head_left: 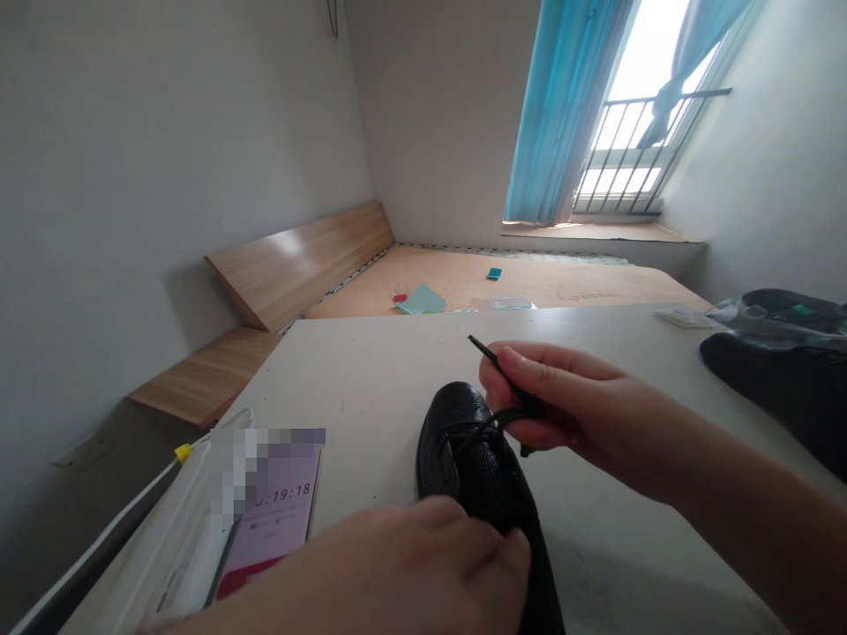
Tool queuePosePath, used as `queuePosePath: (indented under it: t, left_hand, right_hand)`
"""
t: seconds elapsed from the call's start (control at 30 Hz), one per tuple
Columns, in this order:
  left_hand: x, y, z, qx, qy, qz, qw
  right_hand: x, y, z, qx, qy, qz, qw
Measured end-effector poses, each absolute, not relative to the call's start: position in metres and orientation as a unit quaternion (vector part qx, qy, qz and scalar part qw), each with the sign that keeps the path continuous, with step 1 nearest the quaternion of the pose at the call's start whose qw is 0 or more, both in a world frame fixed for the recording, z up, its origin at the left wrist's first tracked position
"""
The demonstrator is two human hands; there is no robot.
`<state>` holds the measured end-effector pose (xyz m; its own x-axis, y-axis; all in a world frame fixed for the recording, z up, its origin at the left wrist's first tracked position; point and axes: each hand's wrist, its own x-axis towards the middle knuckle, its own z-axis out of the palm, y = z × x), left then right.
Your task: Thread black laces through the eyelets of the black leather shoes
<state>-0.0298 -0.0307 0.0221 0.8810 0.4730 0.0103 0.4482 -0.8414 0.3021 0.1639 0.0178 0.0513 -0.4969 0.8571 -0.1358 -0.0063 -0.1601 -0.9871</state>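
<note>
A black leather shoe (456,406) stands on the white table with its toe pointing away from me. Its black shoelace (486,354) runs out of the front eyelets into my right hand (556,388). That hand pinches the lace between thumb and fingers just above the shoe's right side, and one lace end sticks out past the fingertips. Lower down, my left hand (423,564) lies across the shoe's middle with its fingers curled closed on the upper. The back of this hand hides the fingertips and much of the shoe.
A phone (278,511) showing a timer lies left on the table (357,370), beside a clear plastic case (178,529) and a white cable (119,520). Another black shoe (760,379) and a plastic bag (787,322) are at the right. A bed (437,265) stands behind the table.
</note>
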Motion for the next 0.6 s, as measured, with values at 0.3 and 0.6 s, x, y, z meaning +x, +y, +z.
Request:
queuePosePath:
  t: [0.3, 0.6]
  left_hand:
    - [-0.019, -0.012, 0.060, 0.836, 0.439, 0.108, 0.310]
    - [-0.022, 0.005, 0.059, 0.752, 0.430, 0.157, 0.474]
  right_hand:
    - [0.166, 0.016, 0.054, -0.336, -0.544, 0.695, 0.329]
    - [0.179, 0.034, 0.054, -0.449, -0.640, 0.492, 0.381]
